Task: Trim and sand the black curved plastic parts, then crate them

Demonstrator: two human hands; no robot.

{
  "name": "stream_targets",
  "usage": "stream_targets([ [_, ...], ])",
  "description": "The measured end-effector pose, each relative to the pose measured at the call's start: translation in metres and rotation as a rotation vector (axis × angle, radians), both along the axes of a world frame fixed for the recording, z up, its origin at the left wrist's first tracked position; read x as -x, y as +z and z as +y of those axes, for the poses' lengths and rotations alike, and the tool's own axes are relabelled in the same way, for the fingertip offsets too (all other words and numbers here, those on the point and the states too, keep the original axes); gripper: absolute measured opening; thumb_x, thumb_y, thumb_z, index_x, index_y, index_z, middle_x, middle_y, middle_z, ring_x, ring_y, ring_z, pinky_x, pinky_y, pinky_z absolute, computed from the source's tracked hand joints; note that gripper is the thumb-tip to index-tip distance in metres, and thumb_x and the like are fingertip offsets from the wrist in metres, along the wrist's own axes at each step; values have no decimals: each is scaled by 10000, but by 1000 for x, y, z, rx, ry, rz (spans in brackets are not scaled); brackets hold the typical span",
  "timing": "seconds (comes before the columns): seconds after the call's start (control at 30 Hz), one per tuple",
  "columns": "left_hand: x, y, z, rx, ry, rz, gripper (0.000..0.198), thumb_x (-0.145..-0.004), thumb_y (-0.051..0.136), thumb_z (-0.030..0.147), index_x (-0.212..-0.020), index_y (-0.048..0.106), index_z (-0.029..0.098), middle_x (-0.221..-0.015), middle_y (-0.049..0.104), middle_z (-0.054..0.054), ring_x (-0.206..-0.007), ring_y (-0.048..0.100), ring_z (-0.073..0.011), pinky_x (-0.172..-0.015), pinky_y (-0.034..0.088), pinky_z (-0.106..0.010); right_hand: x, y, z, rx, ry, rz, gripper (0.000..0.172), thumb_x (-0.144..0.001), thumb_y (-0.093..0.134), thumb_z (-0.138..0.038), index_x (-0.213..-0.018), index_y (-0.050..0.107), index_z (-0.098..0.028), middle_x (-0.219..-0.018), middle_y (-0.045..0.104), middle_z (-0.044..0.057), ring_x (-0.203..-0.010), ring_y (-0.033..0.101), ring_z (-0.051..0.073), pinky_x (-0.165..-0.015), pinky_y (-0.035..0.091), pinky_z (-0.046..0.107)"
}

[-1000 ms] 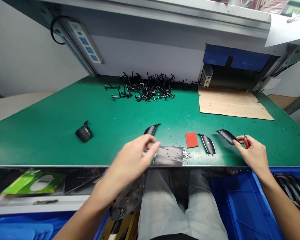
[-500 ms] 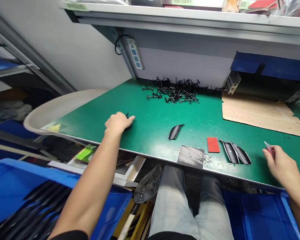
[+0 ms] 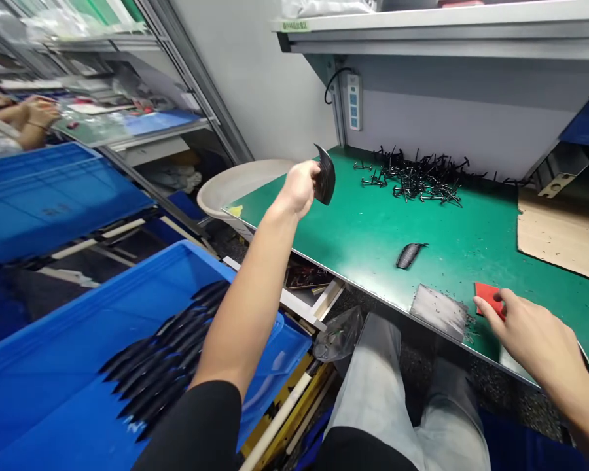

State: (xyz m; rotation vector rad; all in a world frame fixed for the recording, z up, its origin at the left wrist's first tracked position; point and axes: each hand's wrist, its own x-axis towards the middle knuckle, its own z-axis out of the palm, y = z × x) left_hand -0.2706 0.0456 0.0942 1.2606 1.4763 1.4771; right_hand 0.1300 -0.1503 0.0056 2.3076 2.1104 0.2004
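Note:
My left hand (image 3: pixel 300 190) is raised over the left part of the green table, closed around a glossy black curved piece (image 3: pixel 326 175) with a pointed tip. On the table lies a similar black curved piece (image 3: pixel 409 255) with a thin tail. My right hand (image 3: pixel 533 330) has its thumb and fingers on a flat red square pad (image 3: pixel 489 298), gripping its right side. Beside the pad, at the table's front edge, is a worn grey sheet (image 3: pixel 436 311) with dark crumbs around it. A dark edge of something shows by my right wrist, mostly hidden.
A pile of black T-shaped parts (image 3: pixel 422 176) lies along the back wall. Cardboard (image 3: pixel 559 232) covers the right rear. A blue bin (image 3: pixel 186 261) with rows of black curved pieces stands at lower left. A co-worker's hands (image 3: pixel 42 111) show at far left.
The view has swung left. My left hand has lifted a black curved piece off the table. My right hand has moved left to the red pad; the pointed tool it held is no longer visible.

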Motion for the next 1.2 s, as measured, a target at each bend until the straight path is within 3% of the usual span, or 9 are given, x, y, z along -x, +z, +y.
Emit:
stream_targets([
  [0.1, -6, 33, -40, -146, -83, -338, 362, -987, 357, 380, -697, 469, 195, -648, 467, -7, -565, 439, -122, -538, 370, -232, 15, -10, 23, 77, -23, -94, 448, -1012, 386, -607, -939, 588, -214, -876, 620, 115, -763, 659, 321, -523, 387, 345],
  [0.2, -26, 43, -95, -155, -162, -618, 506, -969, 397, 611, -661, 399, 210, -580, 378, 22, -468, 363, -94, -435, 319, -209, 6, -18, 38, 93, -36, -120, 438, -1013, 398, -574, -984, 593, -182, -877, 596, 141, -807, 647, 336, -572, 435, 360],
  [0.3, -62, 13, -143, -24, -295, -837, 542, -932, 468, 665, -670, 367, 202, -544, 306, 61, -408, 283, -58, -385, 260, -173, 2, -16, 42, 73, -52, -15, 346, -982, 436, -485, -970, 572, -167, -867, 582, 155, -822, 622, 352, -659, 460, 410],
  [0.43, -123, -63, -182, 350, -496, -1004, 602, -723, 735, 695, -722, 384, 206, -484, 302, 106, -359, 191, -33, -337, 183, -150, 8, -2, 36, -199, -110, 733, 345, -825, 573, -482, -977, 507, -179, -1020, 559, 191, -1060, 541, 398, -898, 421, 509],
  [0.53, -166, -99, -196, 529, -578, -1044, 685, -637, 773, 736, -702, 335, 213, -451, 306, 113, -341, 161, -26, -323, 158, -151, 11, 9, 26, -196, -137, 1134, 456, -861, 438, -610, -1038, 485, -193, -1017, 586, 148, -971, 598, 315, -856, 478, 446],
  [0.67, -200, -97, -203, 531, -518, -1035, 636, -693, 725, 748, -766, 391, 212, -442, 307, 117, -326, 207, -37, -333, 184, -149, 14, 16, 2, 43, -74, 1452, 555, -937, 168, -542, -1094, 551, -173, -973, 654, 135, -774, 634, 231, -639, 529, 348],
  [0.87, -220, -79, -200, 507, -367, -1016, 540, -765, 710, 675, -811, 463, 197, -439, 312, 117, -318, 250, -42, -329, 182, -156, 25, 12, -37, 224, -31, 1900, 630, -972, 294, -684, -1256, 542, -179, -1150, 633, 150, -780, 586, 176, -508, 432, 227],
  [1.03, -228, -77, -204, 493, -335, -1047, 540, -784, 704, 653, -738, 409, 203, -441, 319, 106, -339, 262, -44, -348, 214, -166, 45, 3, -65, -61, 112, 1473, 530, -933, 638, -523, -1367, 517, -245, -1315, 561, 97, -1083, 596, 219, -864, 542, 325],
  [1.2, -230, -74, -208, 601, -351, -1157, 482, -918, 544, 615, -726, 353, 216, -438, 261, 100, -335, 189, -58, -350, 172, -194, 68, -1, -83, -433, 222, 978, 420, -1001, 559, -300, -1420, 533, -279, -1454, 488, 88, -1309, 507, 256, -1082, 458, 422],
])
